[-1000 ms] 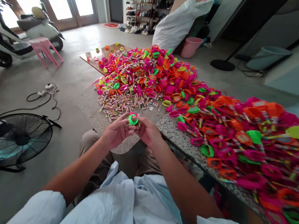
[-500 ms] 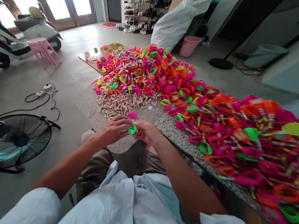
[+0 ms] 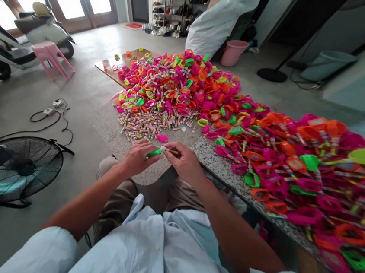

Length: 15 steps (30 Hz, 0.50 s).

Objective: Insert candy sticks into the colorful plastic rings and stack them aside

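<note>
Over my lap, my left hand (image 3: 137, 157) is closed on a bright green plastic toy watch (image 3: 154, 152), partly covered by the fingers. My right hand (image 3: 184, 163) pinches a small printed tube (image 3: 171, 151), its end meeting the green piece. Just beyond the fingers a magenta toy watch (image 3: 162, 138) lies on the speckled stone tabletop (image 3: 185, 137). Past it spread many similar small printed tubes (image 3: 144, 124). Behind and to the right rises a large heap of pink, orange, green and yellow toy watches (image 3: 220, 88), many with tubes attached.
On the left floor are a black fan (image 3: 24, 170), a power strip with a cord (image 3: 48, 111), a pink stool (image 3: 52, 58) and a scooter (image 3: 33, 34). Behind the heap stand a white sack (image 3: 210, 26), a pink bucket (image 3: 234, 53) and a shoe rack (image 3: 176, 5).
The green toy watch has turned and shifted slightly left with my left hand. My right hand has rolled over, and the printed tube now shows between its fingers.
</note>
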Each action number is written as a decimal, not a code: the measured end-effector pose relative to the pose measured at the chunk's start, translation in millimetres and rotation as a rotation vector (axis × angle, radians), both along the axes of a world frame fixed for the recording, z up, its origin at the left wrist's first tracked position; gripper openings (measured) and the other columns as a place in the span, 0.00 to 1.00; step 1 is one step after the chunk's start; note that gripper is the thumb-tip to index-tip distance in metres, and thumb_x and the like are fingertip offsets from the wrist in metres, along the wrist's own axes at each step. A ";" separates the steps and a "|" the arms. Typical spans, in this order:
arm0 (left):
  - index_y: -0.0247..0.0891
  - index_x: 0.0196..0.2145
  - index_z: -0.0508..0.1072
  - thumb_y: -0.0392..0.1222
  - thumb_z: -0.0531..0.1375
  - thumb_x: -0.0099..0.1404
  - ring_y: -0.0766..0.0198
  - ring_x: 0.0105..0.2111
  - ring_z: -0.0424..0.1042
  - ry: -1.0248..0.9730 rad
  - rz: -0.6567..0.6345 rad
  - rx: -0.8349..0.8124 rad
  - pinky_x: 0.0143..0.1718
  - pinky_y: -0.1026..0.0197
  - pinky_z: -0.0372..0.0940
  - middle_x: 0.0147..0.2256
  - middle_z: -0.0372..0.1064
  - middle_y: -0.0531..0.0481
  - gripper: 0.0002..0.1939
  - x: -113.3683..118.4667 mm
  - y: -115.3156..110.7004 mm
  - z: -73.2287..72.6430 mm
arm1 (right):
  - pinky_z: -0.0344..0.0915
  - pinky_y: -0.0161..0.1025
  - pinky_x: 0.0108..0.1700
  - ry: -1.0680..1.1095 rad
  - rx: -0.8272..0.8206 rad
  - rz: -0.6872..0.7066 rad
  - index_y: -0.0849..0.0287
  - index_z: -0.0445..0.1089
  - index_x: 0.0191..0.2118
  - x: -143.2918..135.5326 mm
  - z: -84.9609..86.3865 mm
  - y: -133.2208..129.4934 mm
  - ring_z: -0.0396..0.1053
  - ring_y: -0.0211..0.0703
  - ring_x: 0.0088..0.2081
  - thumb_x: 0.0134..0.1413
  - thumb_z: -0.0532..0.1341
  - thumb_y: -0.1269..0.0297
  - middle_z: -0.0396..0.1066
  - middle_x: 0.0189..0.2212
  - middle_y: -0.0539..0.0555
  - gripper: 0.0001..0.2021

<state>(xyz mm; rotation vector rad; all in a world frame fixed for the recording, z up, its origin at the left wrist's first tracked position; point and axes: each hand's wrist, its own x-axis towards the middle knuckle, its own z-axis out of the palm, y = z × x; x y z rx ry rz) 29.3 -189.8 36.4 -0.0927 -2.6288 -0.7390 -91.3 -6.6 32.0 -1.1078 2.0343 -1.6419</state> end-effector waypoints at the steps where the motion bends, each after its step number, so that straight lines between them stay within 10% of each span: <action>1: 0.41 0.38 0.79 0.57 0.60 0.75 0.56 0.36 0.68 -0.001 0.003 0.005 0.42 0.55 0.62 0.30 0.72 0.47 0.18 -0.6 0.4 1.1 | 0.70 0.40 0.45 0.013 0.009 -0.005 0.53 0.80 0.45 0.3 0.9 0.2 0.77 0.46 0.40 0.63 0.67 0.56 0.81 0.40 0.52 0.10; 15: 0.41 0.29 0.72 0.56 0.58 0.76 0.55 0.35 0.66 -0.088 -0.017 -0.079 0.45 0.54 0.60 0.28 0.70 0.47 0.21 -5.6 5.4 14.0 | 0.68 0.40 0.42 0.123 0.137 -0.017 0.54 0.81 0.43 -0.8 5.8 3.7 0.77 0.48 0.37 0.65 0.64 0.55 0.82 0.37 0.54 0.11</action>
